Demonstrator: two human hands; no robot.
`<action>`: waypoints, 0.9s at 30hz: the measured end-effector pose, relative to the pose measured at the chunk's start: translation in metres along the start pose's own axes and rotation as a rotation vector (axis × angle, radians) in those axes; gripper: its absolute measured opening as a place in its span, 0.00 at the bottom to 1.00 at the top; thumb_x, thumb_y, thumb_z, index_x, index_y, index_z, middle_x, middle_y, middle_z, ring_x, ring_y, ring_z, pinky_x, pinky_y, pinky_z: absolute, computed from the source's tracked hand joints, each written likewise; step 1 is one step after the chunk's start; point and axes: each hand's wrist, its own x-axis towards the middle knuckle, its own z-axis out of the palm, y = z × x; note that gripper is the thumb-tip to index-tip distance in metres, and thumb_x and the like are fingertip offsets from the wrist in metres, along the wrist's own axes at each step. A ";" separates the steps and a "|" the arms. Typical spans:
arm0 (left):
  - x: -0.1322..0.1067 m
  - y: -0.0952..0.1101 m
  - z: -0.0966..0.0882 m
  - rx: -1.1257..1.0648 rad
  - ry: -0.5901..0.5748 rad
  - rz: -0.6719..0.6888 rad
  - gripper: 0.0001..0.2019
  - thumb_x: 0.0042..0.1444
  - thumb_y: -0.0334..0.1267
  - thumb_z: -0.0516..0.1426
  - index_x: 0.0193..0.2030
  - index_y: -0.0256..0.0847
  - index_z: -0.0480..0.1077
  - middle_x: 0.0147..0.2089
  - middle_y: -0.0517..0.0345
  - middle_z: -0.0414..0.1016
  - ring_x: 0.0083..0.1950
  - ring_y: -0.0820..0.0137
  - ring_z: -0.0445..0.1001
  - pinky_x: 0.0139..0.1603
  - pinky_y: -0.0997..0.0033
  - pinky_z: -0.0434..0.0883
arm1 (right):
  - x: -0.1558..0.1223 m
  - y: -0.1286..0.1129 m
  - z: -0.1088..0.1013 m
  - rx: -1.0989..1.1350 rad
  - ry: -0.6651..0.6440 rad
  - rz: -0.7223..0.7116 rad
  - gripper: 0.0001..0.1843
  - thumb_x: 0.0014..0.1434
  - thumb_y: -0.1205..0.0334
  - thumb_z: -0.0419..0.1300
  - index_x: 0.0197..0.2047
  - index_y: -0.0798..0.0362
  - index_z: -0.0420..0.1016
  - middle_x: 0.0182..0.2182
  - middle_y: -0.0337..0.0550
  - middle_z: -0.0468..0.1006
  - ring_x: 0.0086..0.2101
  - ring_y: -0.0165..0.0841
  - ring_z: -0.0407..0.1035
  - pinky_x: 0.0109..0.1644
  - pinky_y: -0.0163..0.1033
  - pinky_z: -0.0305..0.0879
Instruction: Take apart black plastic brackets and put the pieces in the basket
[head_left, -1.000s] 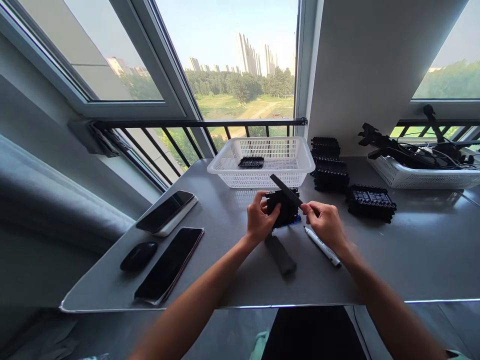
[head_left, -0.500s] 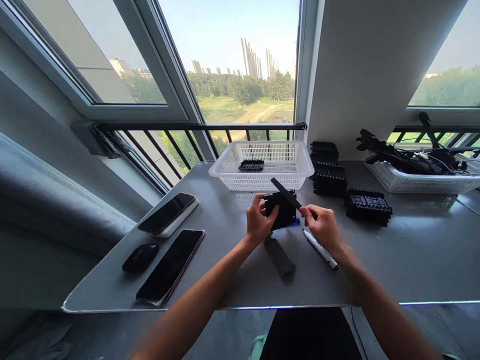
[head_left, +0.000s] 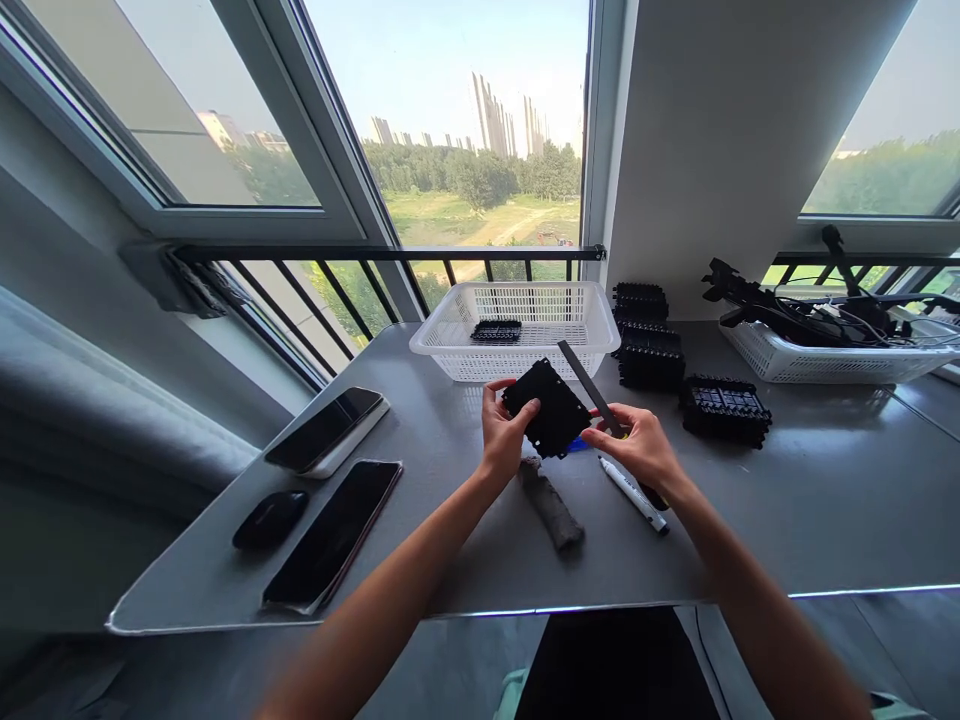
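Note:
My left hand (head_left: pixel 503 430) grips a black square plastic plate (head_left: pixel 553 410) with notched edges, thumb on its face, and holds it tilted above the table. In my right hand (head_left: pixel 634 440) is a dark flat file (head_left: pixel 586 381), its blade pointing up and to the left beside the plate. The right fingertips are close to the plate's lower right corner; whether they touch it I cannot tell. Below the plate, a blue object (head_left: pixel 577 444) shows only in part. A dark grey rolled cloth-like piece (head_left: pixel 553 508) and a white marker pen (head_left: pixel 630 493) lie nearby.
A white plastic basket (head_left: pixel 435 350) at the back holds one black plate. Stacks of black plates (head_left: pixel 651 355) and a smaller pile (head_left: pixel 724 410) stand right of it. Another basket (head_left: pixel 832 362) holds cables. Two phones (head_left: pixel 334 535) and a black mouse-like object (head_left: pixel 270 519) lie left.
The plate has turned in my left hand, so its flat face now shows tilted. The file has shifted to the plate's right side and points up more steeply.

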 end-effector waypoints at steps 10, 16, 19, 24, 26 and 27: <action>0.006 -0.005 -0.005 -0.006 -0.157 -0.217 0.29 0.35 0.41 0.69 0.45 0.41 0.64 0.29 0.62 0.76 0.26 0.72 0.74 0.26 0.76 0.69 | 0.007 0.014 -0.002 0.105 0.113 0.042 0.20 0.51 0.46 0.64 0.36 0.57 0.78 0.26 0.42 0.77 0.26 0.31 0.67 0.28 0.35 0.60; 0.004 -0.007 -0.004 0.029 -0.266 -0.270 0.26 0.37 0.42 0.69 0.43 0.37 0.68 0.30 0.57 0.79 0.29 0.67 0.77 0.32 0.70 0.73 | 0.007 0.014 -0.010 -0.097 0.283 -0.044 0.23 0.58 0.41 0.56 0.35 0.54 0.77 0.26 0.42 0.75 0.27 0.32 0.67 0.30 0.36 0.59; 0.002 -0.006 -0.003 0.017 -0.229 -0.226 0.24 0.37 0.41 0.69 0.40 0.39 0.65 0.29 0.60 0.78 0.27 0.69 0.76 0.31 0.71 0.73 | 0.004 0.011 -0.013 -0.173 0.396 -0.123 0.24 0.64 0.42 0.49 0.29 0.53 0.70 0.21 0.37 0.68 0.22 0.28 0.60 0.27 0.35 0.53; 0.001 -0.004 -0.001 0.035 -0.218 -0.148 0.22 0.39 0.39 0.68 0.38 0.41 0.62 0.30 0.62 0.78 0.29 0.71 0.76 0.33 0.73 0.72 | 0.002 0.009 -0.019 -0.238 0.358 -0.158 0.24 0.66 0.44 0.44 0.25 0.51 0.60 0.18 0.33 0.58 0.20 0.27 0.52 0.25 0.35 0.47; 0.000 -0.004 -0.001 0.053 -0.216 -0.130 0.22 0.39 0.39 0.67 0.38 0.41 0.62 0.30 0.63 0.77 0.30 0.71 0.76 0.34 0.73 0.72 | 0.002 0.010 -0.019 -0.318 0.326 -0.138 0.25 0.66 0.44 0.44 0.24 0.51 0.61 0.18 0.34 0.59 0.21 0.28 0.53 0.26 0.35 0.46; 0.000 -0.004 -0.001 0.062 -0.218 -0.121 0.22 0.40 0.39 0.67 0.38 0.41 0.61 0.30 0.63 0.77 0.30 0.71 0.76 0.34 0.73 0.72 | 0.002 0.010 -0.019 -0.351 0.311 -0.132 0.26 0.66 0.43 0.44 0.23 0.51 0.61 0.18 0.35 0.59 0.21 0.28 0.53 0.26 0.35 0.46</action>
